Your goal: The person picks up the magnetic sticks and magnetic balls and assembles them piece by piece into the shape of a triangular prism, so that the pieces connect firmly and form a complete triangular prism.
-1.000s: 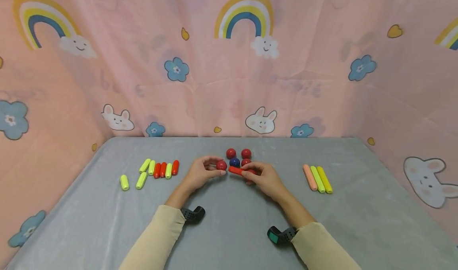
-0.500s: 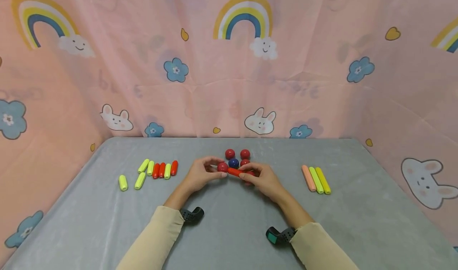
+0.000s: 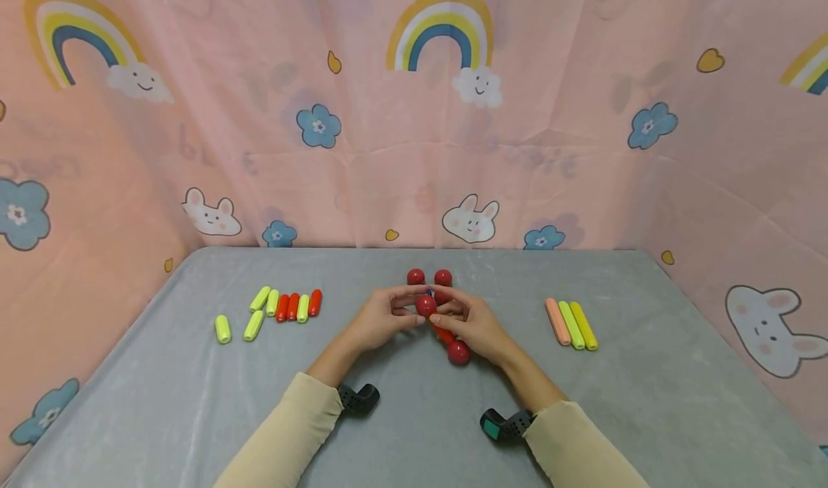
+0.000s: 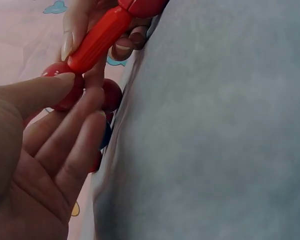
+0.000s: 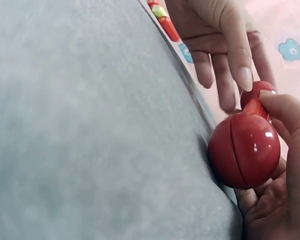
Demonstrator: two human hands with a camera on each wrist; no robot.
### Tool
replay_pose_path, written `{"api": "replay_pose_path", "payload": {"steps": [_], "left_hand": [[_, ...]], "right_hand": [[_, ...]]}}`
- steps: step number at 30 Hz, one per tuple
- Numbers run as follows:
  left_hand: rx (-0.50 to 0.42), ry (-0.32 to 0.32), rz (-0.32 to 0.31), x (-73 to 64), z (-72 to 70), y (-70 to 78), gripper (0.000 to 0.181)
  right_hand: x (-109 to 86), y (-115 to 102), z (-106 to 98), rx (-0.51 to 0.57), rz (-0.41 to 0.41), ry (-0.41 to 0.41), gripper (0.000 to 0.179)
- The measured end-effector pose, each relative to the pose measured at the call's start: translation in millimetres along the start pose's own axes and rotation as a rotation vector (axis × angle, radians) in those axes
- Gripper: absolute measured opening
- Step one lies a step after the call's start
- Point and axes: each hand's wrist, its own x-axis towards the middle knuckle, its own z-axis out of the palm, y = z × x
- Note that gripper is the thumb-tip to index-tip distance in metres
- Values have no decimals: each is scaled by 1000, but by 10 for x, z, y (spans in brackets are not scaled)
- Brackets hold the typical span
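Over the middle of the table, a short red rod [image 4: 101,39] links two red balls. My left hand [image 3: 382,319] pinches the ball [image 3: 425,305] at one end between thumb and fingers. Thumb and fingers of my right hand [image 3: 475,323] grip the rod close to that same ball. The other ball [image 5: 245,151] sticks out toward me below the right hand, its seam showing in the right wrist view. Just behind the hands are two loose red balls [image 3: 443,277]; a blue ball and another red one there are mostly hidden by the fingers.
To the left lie several short yellow-green rods [image 3: 253,326] and red rods [image 3: 315,302]. On the right, a peach rod [image 3: 558,322], a lime rod [image 3: 572,325] and a yellow rod [image 3: 584,325] lie side by side. A patterned pink cloth [image 3: 414,172] hangs behind the table.
The left hand has moved right with its ball, which now meets the rod's end. The rod has swung from sideways to pointing toward me, bringing the ball at its other end into view.
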Motion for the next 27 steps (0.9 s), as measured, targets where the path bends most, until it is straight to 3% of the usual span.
{"api": "replay_pose_path", "payload": {"steps": [3,8,12,14,19,23,27], "left_hand": [[71,25,3,-21,-8,5,53],[295,205,-16,-21,-35,-25,40],[481,378,-122,-24,-133,-13,28],[606,436,-195,-54,-234,20,27],[859,482,-342,-193,-575,112,34],[948,483,-438,-302,-799,103,30],[1005,459,-477,-349,-889,99,17]], "right_hand": [[10,26,-3,29,21,33,49],[23,41,-29,153,83,106,45],[24,47,-54,221,109,132,46],[22,59,-64,230,118,136,47],[17,69,-76,245,124,134,50],[31,63,-78,272,133,137,51],[43,61,-79,296,142,142,52]]}}
